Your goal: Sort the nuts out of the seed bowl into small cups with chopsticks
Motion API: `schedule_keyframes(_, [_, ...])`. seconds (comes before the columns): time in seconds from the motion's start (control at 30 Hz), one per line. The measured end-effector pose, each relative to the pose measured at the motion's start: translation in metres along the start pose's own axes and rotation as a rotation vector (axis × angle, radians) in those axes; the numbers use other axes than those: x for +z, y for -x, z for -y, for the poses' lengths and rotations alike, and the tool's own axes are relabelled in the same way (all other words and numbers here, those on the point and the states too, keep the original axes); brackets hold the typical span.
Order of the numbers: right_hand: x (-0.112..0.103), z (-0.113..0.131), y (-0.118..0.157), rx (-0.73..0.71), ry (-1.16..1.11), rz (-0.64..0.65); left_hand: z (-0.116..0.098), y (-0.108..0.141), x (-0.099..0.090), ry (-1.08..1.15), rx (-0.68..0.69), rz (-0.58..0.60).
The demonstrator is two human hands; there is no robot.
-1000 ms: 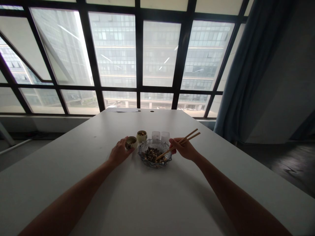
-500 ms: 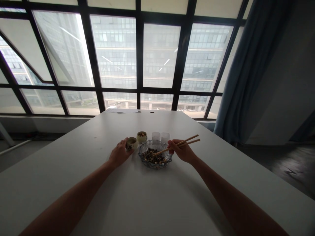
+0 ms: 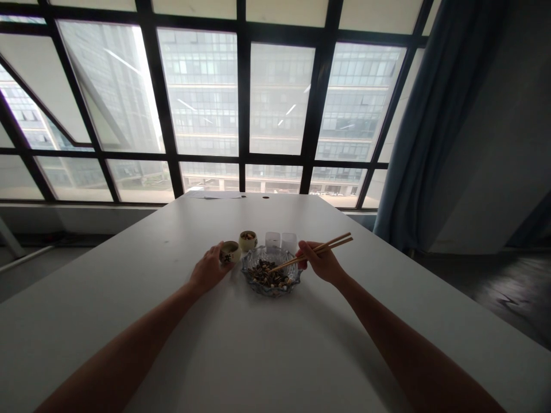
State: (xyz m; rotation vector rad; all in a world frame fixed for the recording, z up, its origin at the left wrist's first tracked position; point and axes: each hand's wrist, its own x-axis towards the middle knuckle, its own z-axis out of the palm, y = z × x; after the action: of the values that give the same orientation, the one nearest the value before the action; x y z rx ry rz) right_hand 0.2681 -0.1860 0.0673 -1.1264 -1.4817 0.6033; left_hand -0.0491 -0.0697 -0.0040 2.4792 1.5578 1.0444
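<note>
- While the right hand (image 3: 319,265), right of the frame's centre, has its fingers closed round a pair of chopsticks (image 3: 330,245), their tips slant down leftward into the glass bowl (image 3: 296,280)
- The bowl sits just below the middle of the frame, scallop-rimmed, holding a heap of dark and pale pieces (image 3: 266,274); whether the tips pinch any piece is too small to tell
- Left of the bowl, the left hand (image 3: 209,271) has its fingers curved round the left side of a nearer cup (image 3: 230,253), pale with a dark character on its side
- Just beyond it, towards the centre, stands a farther cup (image 3: 248,241) with brownish pieces inside
- Behind the bowl are two translucent containers (image 3: 272,239), side by side
- All this is on a white worktop (image 3: 267,355), with papers (image 3: 215,195) at its far edge, left of centre
</note>
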Motion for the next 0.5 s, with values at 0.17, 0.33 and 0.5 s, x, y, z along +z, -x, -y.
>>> schedule_keyframes(0.17, [-0.004, -0.004, -0.001, 0.007, 0.152, -0.03, 0.0, 0.0, -0.001, 0.0, -0.009, 0.018])
schedule_keyframes(0.33, [-0.006, 0.004, -0.001, -0.005, 0.09, -0.062, 0.001, 0.0, 0.0, 0.005, -0.001, 0.03])
schedule_keyframes(0.5, [-0.002, 0.008, 0.003, 0.024, 0.075, 0.093, 0.001, 0.0, 0.001, 0.013, 0.012, -0.005])
